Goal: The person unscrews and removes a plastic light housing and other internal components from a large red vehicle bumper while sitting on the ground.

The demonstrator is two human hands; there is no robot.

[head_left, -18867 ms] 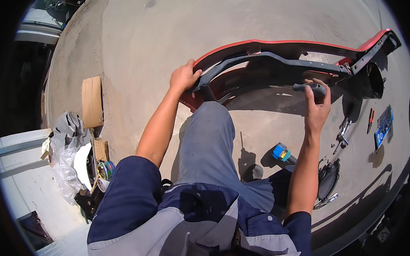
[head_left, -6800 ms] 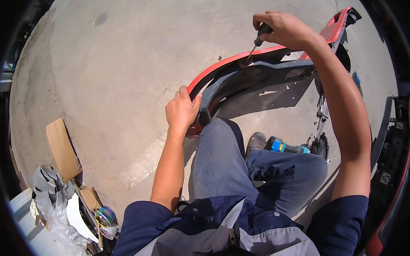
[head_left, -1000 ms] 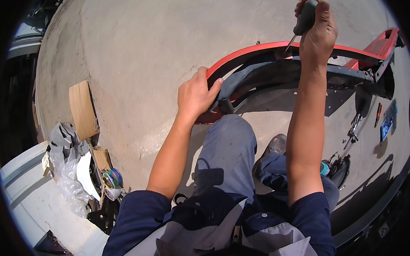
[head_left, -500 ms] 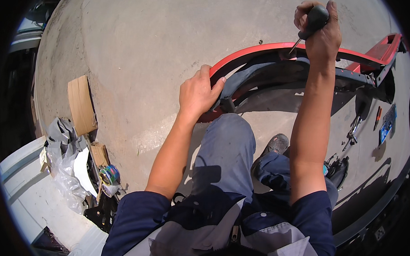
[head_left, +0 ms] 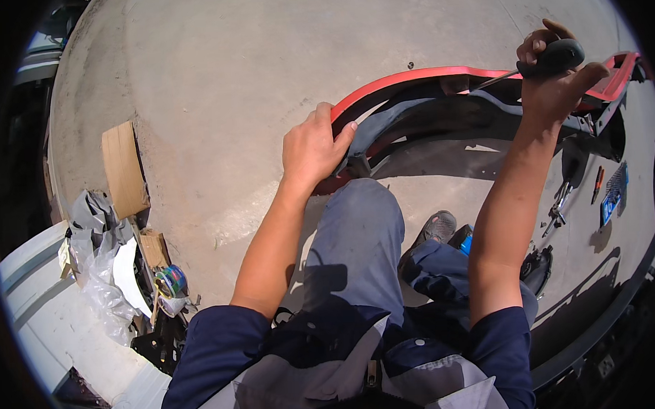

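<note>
Your right hand [head_left: 557, 77] is closed around the black rounded handle of a screwdriver [head_left: 546, 58], held high at the far right. Its thin metal shaft runs from your fist leftward and slightly down, so the tool's long axis lies nearly along the upper edge of the long curved red plastic bumper cover with its dark grey inner lining [head_left: 439, 99]; the tip meets that red edge just left of your knuckles. Your left hand [head_left: 312, 147] is clamped over the left end of the same bumper cover, fingers over the top edge, thumb toward you.

The bumper stands on edge on the concrete floor [head_left: 265, 62], its long axis running left to right in front of your knee, bowing away from you. The right hand is nearer the spot being worked.
</note>
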